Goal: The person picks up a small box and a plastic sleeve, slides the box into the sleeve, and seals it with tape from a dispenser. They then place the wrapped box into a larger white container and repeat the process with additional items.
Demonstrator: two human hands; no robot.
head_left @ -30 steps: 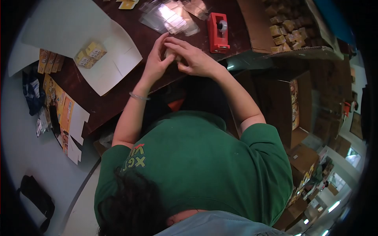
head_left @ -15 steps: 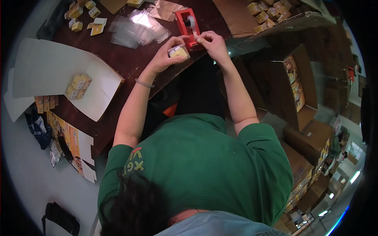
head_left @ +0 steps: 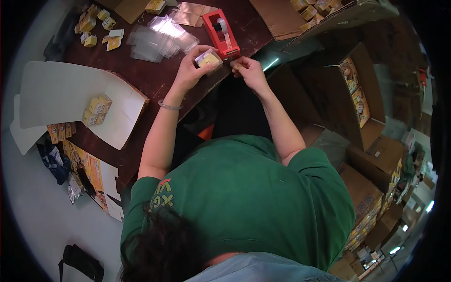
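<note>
My left hand [head_left: 191, 70] is closed round a small yellow-and-white box [head_left: 208, 59] in a clear plastic case, above the table's front edge. Just right of it, my right hand [head_left: 249, 71] pinches at the front end of a red tape dispenser [head_left: 233, 50]. A pale strip of tape [head_left: 228, 37] runs from the roll down to the dispenser's front. The end of the tape seems to be between my right fingertips, though it is too small to see clearly.
Flat clear plastic cases [head_left: 162, 40] lie behind my left hand. Several small yellow boxes [head_left: 89, 23] are at the back left. A curved white board [head_left: 61, 94] bears more boxes [head_left: 97, 110]. Open cartons [head_left: 324, 23] stand to the right.
My right hand has moved from the tape on the dispenser towards my body, past its front end. My left hand still holds the cased box, tilted slightly differently. The view has shifted a little.
</note>
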